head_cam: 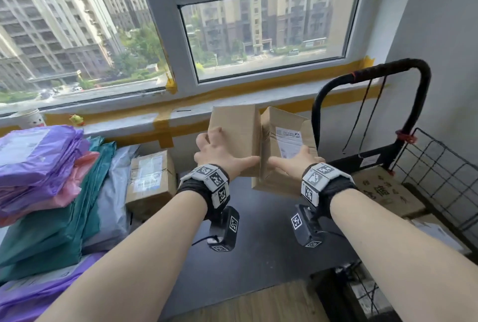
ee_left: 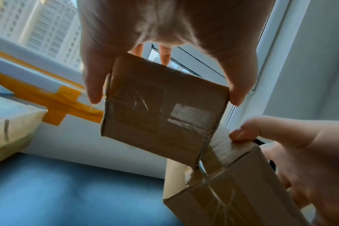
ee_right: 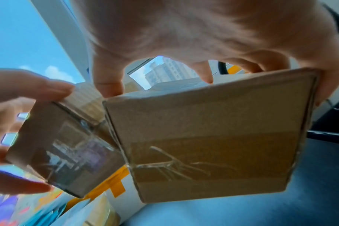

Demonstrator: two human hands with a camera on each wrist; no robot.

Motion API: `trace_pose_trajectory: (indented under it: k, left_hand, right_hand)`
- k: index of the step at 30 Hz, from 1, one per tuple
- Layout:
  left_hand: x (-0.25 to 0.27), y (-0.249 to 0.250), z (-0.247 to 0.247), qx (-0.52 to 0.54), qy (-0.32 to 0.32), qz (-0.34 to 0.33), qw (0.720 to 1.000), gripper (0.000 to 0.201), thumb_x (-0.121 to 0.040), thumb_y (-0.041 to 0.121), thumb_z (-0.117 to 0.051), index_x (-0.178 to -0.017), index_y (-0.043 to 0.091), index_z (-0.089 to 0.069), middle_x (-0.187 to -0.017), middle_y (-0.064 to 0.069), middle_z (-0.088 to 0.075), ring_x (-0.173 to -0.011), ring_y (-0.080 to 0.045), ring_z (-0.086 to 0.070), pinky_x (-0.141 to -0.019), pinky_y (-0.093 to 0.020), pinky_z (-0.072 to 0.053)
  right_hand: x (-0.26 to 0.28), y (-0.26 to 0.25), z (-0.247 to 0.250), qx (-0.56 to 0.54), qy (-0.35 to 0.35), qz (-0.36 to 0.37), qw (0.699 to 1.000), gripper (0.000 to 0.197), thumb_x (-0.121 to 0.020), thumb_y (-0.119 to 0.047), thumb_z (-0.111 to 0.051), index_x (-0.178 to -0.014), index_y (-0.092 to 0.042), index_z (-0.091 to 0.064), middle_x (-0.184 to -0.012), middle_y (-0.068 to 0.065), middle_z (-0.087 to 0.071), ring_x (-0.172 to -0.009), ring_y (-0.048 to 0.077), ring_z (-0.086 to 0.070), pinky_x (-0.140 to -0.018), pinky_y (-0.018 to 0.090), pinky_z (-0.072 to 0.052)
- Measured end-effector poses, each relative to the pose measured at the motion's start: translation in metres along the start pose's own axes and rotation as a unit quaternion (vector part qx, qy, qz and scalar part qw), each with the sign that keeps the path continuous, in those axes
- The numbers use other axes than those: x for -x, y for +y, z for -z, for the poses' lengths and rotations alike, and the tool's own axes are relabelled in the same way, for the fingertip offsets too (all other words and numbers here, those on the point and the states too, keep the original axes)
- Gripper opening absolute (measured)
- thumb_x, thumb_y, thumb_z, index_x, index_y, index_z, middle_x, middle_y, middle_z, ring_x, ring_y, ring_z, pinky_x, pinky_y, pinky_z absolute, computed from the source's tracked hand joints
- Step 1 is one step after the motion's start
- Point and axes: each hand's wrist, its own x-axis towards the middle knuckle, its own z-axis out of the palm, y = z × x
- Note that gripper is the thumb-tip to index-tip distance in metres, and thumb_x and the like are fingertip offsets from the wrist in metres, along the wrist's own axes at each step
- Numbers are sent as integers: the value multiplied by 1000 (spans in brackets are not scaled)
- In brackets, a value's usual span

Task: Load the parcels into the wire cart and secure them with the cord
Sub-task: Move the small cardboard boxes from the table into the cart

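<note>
Your left hand [head_cam: 217, 149] clamps a plain brown cardboard box [head_cam: 236, 131], your right hand [head_cam: 297, 162] a labelled one [head_cam: 285, 146]; they're touching. Black wire cart [head_cam: 424, 166] at three o'clock: bump them together and one may slip.

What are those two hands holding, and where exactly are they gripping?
Left hand holds one cardboard box by its sides; right hand another cardboard box likewise.

Both arms are bare, with no sleeves. Just behind the left hand [head_cam: 219, 151] sits a black wrist band [head_cam: 196, 192] with white blocks that carry black square patterns. The right hand [head_cam: 294, 164] has the same kind of band [head_cam: 333, 187]. Under each wrist hangs a small black camera box [head_cam: 225, 228] with pattern stickers and a thin black cable.
</note>
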Motion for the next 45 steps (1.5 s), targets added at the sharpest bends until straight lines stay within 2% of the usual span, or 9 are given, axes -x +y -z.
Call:
trace_pose_trajectory:
  k: [4, 6, 8, 10, 14, 18, 22, 28, 45]
  left_hand:
    - [21, -4, 4, 85, -12, -50, 995, 109, -61, 64, -73, -146, 29, -14, -144, -1, -20, -129, -28, -35, -108, -39, -33]
    - [23, -12, 3, 145, -16, -73, 987, 89, -75, 57, -65, -144, 20, -24, -142, -3, -31, -129, -25, -37, -111, -41, -33]
    - [27, -17, 1, 173, -33, -109, 978, 49, -85, 51, -50, -120, 17, -54, -123, -10, -54, -118, -30, -49, -101, -43, -42]
    - [33, -20, -3, 211, -58, -125, 968, 45, -83, 49, -35, -101, 22, -65, -105, -11, -65, -106, -31, -57, -93, -41, -47]
    - [55, -15, -5, 336, -107, -120, 928, 40, -97, 44, -36, -130, 31, -53, -116, 10, -54, -108, -11, -50, -93, -21, -39]
    - [72, 3, -7, 366, -225, -74, 900, 33, -98, 45, -36, -129, 39, -43, -118, 10, -45, -108, -15, -42, -95, -45, -44]
    - [84, 20, -18, 298, -220, -141, 918, 60, -85, 54, -56, -136, 29, -39, -120, 3, -56, -101, -14, -55, -90, -36, -51]
    - [105, 60, -37, 244, -193, -143, 939, 90, -71, 59, -68, -143, 20, -30, -135, -2, -48, -116, -21, -51, -93, -30, -44]
    - [212, 237, -199, 55, -183, -73, 979, 101, -59, 75, -65, -138, 26, -27, -128, -11, -36, -111, -31, -49, -93, -46, -48]
  right_hand:
    - [28, 18, -1, -24, 34, -18, 999, 123, -32, -72, -61, -139, -29, -20, -123, 17, -34, -116, 40, -41, -102, 51, -38]
    - [40, 30, -4, -38, 47, -35, 998, 118, -36, -70, -64, -138, -30, -21, -121, 16, -34, -115, 39, -41, -101, 51, -38]
    - [52, 43, -8, -52, 63, -53, 995, 114, -41, -69, -64, -139, -27, -22, -125, 18, -35, -117, 38, -40, -103, 51, -37]
    - [64, 55, -8, -63, 80, -67, 993, 112, -47, -69, -66, -139, -25, -22, -129, 19, -35, -120, 38, -39, -105, 50, -35]
    - [86, 81, -2, -95, 102, -90, 986, 112, -54, -70, -68, -144, -20, -22, -138, 17, -37, -127, 36, -38, -106, 45, -33]
    - [102, 102, 12, -112, 128, -109, 979, 108, -56, -69, -68, -142, -19, -27, -138, 16, -39, -126, 34, -39, -105, 44, -34]
    - [114, 119, 31, -115, 147, -122, 975, 112, -43, -74, -60, -138, -20, -34, -132, 15, -47, -120, 34, -46, -103, 44, -40]
    - [119, 158, 60, -109, 178, -146, 967, 107, -53, -67, -70, -139, -18, -28, -130, 16, -40, -115, 35, -46, -100, 44, -41]
    - [68, 382, 208, 15, 117, -154, 981, 124, -26, -75, -64, -136, -26, -33, -126, 11, -48, -112, 32, -49, -95, 46, -46]
